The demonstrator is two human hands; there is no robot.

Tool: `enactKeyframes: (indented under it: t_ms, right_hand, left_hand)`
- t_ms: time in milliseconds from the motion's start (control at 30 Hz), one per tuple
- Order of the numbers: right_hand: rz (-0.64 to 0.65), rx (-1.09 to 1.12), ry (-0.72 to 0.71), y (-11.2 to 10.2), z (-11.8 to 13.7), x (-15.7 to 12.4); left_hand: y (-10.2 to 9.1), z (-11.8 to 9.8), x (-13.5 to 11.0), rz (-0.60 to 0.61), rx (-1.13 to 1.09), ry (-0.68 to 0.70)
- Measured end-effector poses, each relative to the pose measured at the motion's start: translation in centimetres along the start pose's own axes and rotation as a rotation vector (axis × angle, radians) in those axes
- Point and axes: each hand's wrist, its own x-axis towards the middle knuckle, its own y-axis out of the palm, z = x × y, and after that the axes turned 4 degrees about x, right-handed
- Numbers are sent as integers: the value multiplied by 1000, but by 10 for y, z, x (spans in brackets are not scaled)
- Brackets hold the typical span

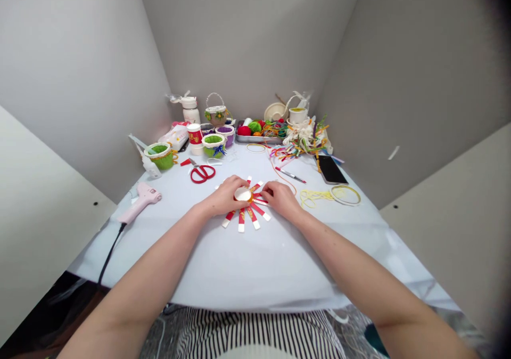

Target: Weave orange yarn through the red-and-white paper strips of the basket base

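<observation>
Head view: cut-up cup [242, 194] is hugged between thumb and fingers of left hand [229, 196], red strip [257, 195] pinched by right hand [280, 199].

No words, numbers or brand names can be read; gold marks show on the red paper strips [241, 218] fanned out on the bench [255, 274] and on the red and white cup [195, 137], but they are too small to make out, and the pink and white packet [175, 136] is too blurred to read
</observation>
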Motion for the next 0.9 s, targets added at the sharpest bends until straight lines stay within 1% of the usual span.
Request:
enactKeyframes:
  t_ms: [133,233,333,433,500,733,800,900]
  right_hand:
    - [-2,41,-33,-8,0,-3]
    - [18,83,-89,-16,-2,-9]
    - [63,107,-151,-25,-1,-17]
    - [92,97,-221,-31,2,-31]
    - [95,77,-268,-33,5,-43]
    - [91,-65,-403,-33,10,-84]
    - [100,-93,-413,-31,9,-89]
    - [63,-147,-347,-31,6,-86]
  left_hand:
    - [1,1,2,42,73,-28]
    - [-3,6,1,83,49,-47]
    - [-9,13,-2,152,-13,-42]
    - [-15,17,-5,219,-82,-18]
    - [-17,18,-6,243,-105,-16]
    - [-18,18,-5,268,-120,-22]
    - [-18,18,-4,266,-126,-22]
    - [-18,19,-4,267,-130,-22]
